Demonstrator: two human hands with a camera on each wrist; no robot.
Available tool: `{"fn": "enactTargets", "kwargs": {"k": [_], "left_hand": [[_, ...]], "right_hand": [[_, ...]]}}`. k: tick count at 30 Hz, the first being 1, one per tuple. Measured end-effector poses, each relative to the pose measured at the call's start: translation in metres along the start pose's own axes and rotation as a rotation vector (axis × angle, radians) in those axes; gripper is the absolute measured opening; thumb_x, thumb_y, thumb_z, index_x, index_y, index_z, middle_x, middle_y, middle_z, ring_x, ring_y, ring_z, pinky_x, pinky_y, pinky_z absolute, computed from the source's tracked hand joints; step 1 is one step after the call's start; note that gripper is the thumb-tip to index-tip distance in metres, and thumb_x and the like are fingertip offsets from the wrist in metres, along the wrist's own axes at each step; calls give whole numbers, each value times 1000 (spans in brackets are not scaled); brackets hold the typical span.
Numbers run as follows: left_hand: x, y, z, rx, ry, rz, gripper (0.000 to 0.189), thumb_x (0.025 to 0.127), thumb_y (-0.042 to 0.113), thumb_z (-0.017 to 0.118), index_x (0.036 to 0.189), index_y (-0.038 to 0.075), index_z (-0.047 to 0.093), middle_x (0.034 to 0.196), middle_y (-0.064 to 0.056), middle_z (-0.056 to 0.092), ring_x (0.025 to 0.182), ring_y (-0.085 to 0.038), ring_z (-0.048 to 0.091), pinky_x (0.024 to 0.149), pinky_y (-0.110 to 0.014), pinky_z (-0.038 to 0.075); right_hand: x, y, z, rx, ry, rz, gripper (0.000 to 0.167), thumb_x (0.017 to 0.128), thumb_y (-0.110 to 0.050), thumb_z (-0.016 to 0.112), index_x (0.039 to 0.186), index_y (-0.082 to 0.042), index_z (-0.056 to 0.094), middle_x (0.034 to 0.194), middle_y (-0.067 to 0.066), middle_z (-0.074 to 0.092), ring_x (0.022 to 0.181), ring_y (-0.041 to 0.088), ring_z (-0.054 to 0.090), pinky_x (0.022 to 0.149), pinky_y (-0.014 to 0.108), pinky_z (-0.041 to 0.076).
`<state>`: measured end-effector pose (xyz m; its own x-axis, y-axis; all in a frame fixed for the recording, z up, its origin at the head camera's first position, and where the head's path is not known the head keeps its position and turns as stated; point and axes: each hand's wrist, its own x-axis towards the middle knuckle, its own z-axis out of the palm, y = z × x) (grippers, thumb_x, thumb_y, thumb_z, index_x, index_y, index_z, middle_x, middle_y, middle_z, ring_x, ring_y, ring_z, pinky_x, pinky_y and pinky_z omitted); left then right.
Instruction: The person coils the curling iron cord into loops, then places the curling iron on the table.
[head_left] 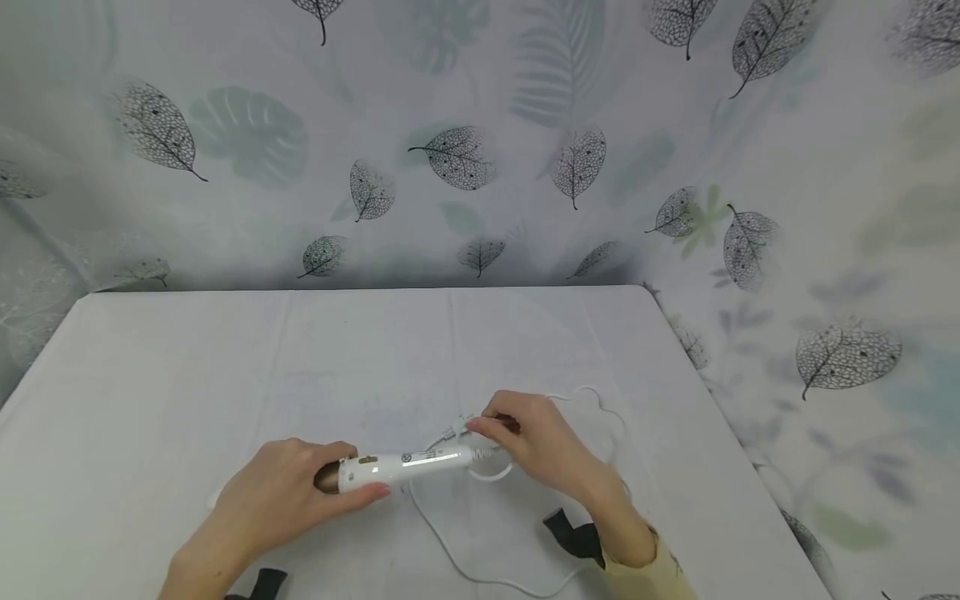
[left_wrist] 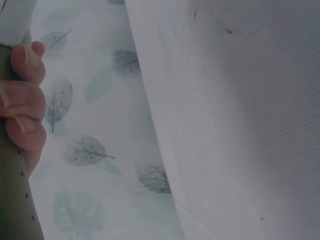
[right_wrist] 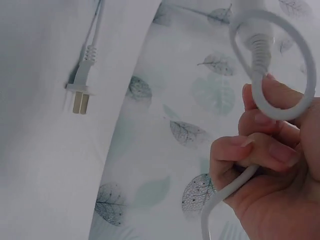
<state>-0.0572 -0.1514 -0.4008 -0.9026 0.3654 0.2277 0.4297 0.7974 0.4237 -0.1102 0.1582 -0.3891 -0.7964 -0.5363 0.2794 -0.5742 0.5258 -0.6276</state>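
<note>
My left hand (head_left: 281,492) grips a hair iron by its gold-brown barrel (left_wrist: 15,200), fingers curled round it. Its white handle (head_left: 405,467) points right, towards my right hand (head_left: 536,437). Little of the barrel shows in the head view, as the left hand covers it. Beside the handle's cord end, the right hand holds the white power cord (right_wrist: 227,192) in curled fingers. Part of that cord makes a loop (right_wrist: 307,55) by the ribbed sleeve (right_wrist: 259,52) at the handle's end. A two-pin plug (right_wrist: 82,87) shows over the white tabletop in the right wrist view.
More cord (head_left: 480,577) trails over the white table (head_left: 187,367) in front of the hands, and another stretch curves behind the right hand. A leaf-print curtain (head_left: 480,100) hangs along the table's back and right edges. Black straps (head_left: 573,533) sit at the wrists.
</note>
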Motion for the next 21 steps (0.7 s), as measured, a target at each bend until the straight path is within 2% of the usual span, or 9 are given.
{"fn": "enactTargets", "kwargs": {"k": [5,11,18,21], "left_hand": [[2,3,3,49,-19,-91,40,78,72,69,76,33,59,55,20,32,51,3,30,49,-19,25],[3,5,5,91,0,-191,46,79,71,69,84,25,66,55,15,38,51,-4,35,48,-23,28],[6,8,6,62,3,-275,55,83,71,64,91,16,68,57,10,44,51,-8,39,47,-27,32],[8,10,5,50,2,-318,58,84,72,62,83,14,65,56,8,42,50,-10,39,46,-27,29]], "right_hand": [[-3,-11,3,-86,6,-23,12,97,-17,67,87,-16,60,72,-13,49,62,-1,41,54,16,38],[-5,-19,6,-133,-55,-129,8,102,-13,57,98,-13,64,81,-10,55,64,-2,42,57,13,39],[-1,-19,13,-106,-20,-193,9,103,-13,55,100,-12,63,79,-9,52,65,0,41,58,11,35],[0,-17,15,-69,-3,-224,8,103,-11,55,99,-12,61,77,-8,49,66,0,40,59,11,34]]}}
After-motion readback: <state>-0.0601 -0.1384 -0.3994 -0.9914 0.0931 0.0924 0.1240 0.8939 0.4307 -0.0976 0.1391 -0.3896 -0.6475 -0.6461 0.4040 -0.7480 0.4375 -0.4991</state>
